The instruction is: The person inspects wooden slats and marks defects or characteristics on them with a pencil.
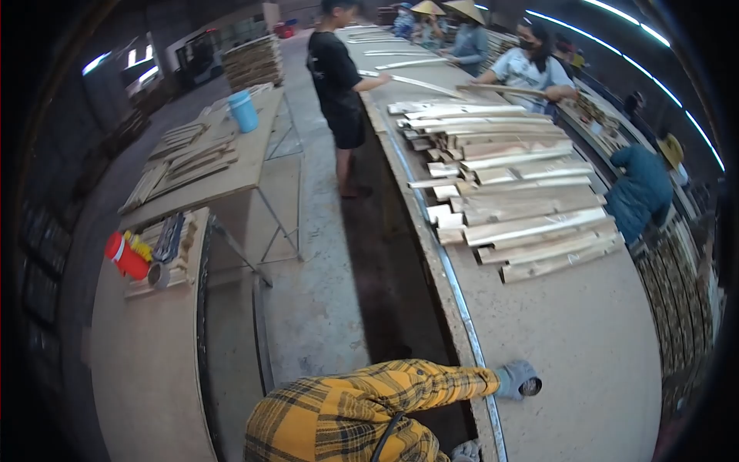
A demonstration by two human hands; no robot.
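Note:
My left hand (511,380), in a grey-blue glove at the end of a yellow plaid sleeve, rests at the near part of the long worktable (570,339). Its fingers are closed around a small round thing (531,386) with a dark face, whose kind I cannot make out. Only part of my right hand (466,451), also gloved, shows at the bottom edge beside the table; its fingers are not clear. Farther along the table lie many wooden strips (531,192) in uneven rows. A metal strip (459,300) runs along the table's left edge.
A person in black (335,77) and a masked person (531,73) handle strips across the table. A side table (146,331) at left bears a red jug (127,256). A blue bucket (243,112) stands on another table. Stacked wood (677,292) is at right.

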